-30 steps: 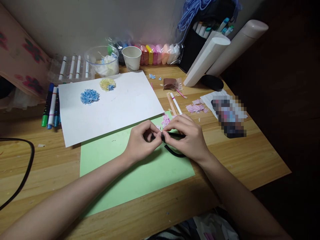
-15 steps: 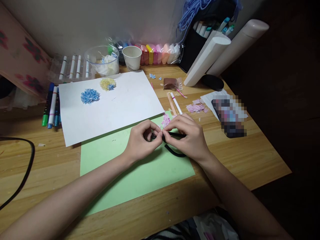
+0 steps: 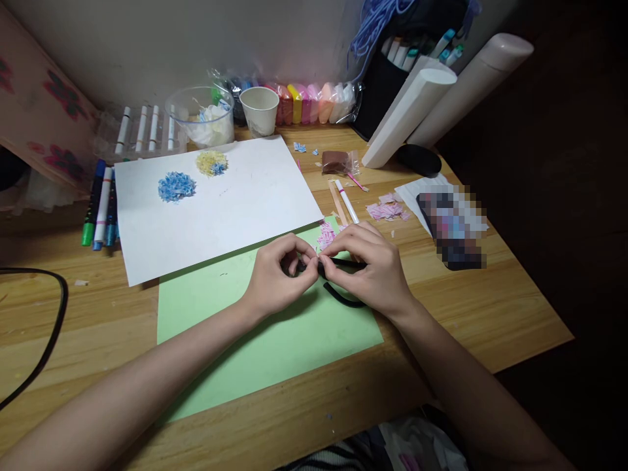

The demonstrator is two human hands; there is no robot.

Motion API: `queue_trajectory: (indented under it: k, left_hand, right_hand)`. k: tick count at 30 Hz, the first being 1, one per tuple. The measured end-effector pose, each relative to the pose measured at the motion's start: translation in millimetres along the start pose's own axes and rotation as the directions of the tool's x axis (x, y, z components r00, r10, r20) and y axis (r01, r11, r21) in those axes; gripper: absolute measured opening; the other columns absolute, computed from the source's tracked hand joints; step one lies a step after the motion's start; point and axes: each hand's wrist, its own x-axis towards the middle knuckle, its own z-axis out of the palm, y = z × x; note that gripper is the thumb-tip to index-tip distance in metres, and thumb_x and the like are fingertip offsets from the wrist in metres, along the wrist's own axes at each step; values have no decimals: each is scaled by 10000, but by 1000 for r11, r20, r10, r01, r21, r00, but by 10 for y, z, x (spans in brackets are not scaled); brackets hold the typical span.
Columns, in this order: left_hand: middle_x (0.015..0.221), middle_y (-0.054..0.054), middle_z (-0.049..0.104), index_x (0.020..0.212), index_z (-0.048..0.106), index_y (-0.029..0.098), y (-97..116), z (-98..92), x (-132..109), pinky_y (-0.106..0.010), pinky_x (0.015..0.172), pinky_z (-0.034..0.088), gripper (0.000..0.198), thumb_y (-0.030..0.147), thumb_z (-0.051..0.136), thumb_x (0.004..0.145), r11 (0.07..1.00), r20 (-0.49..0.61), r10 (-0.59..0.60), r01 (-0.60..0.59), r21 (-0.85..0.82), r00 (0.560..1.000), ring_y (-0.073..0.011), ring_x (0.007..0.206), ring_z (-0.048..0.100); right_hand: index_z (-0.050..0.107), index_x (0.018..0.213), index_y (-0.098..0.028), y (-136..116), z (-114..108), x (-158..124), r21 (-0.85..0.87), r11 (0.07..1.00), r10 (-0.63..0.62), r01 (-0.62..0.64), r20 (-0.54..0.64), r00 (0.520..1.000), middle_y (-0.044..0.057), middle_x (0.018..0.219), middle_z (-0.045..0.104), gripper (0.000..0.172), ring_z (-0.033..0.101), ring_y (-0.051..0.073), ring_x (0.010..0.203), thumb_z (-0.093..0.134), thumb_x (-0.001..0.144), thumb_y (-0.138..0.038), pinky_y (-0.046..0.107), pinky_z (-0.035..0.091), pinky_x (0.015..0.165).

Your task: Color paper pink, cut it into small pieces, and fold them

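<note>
Over the upper right part of a green sheet (image 3: 235, 366), we find both hands at work, close together with their fingertips meeting. Left hand (image 3: 279, 275): thumb and forefinger drawn together at the tips, the other fingers curled behind. Right hand (image 3: 369, 261): likewise a pinch of thumb and forefinger, back of the hand uppermost. Between the two pinches we make out a tiny pale scrap (image 3: 317, 252), too small for us to name its stuff. Beneath the right hand, two black curved strips (image 3: 342, 297) show, partly hidden; we cannot tell whether they are touched. Just beyond the fingertips, a heap of pink striped scraps (image 3: 326, 234) lies by the green sheet's far corner; a second pink pile (image 3: 387, 209) sits on the wooden table (image 3: 505, 314) to the right. Near these we note a white marker (image 3: 347, 201) and, alongside it, a flat wooden stick (image 3: 337, 204). A white sheet (image 3: 235, 222) overlaps the green one at its far edge, bearing a round blue cluster (image 3: 176, 187) and a yellow cluster (image 3: 210, 161) with a blue patch. Behind stand a clear tub (image 3: 216, 134) and a paper cup (image 3: 260, 114).
</note>
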Motion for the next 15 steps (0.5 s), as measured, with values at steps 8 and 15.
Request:
queue_trajectory:
  k: [8,15]
  left_hand:
    - [573,28,547,693,592,159,3,2,4,-196,445,322,40,130,617,705,1000,-1,-18,18,-16,1000,-64,485,383]
    - [581,28,548,700,599,153,-3,-3,0,-198,443,318,23,145,620,708,1000,-3,2,-2,-9,1000,-60,480,375]
  right_hand:
    - [639,726,-214,9,-6,-9,-1,1000,6,-6,6,1000,19,705,639,89,566,179,713,636,783,-145,336,470,675]
    - [635,720,-207,10,-1,-10,-5,1000,-6,6,-5,1000,22,701,637,88,568,179,709,647,773,-138,331,469,673]
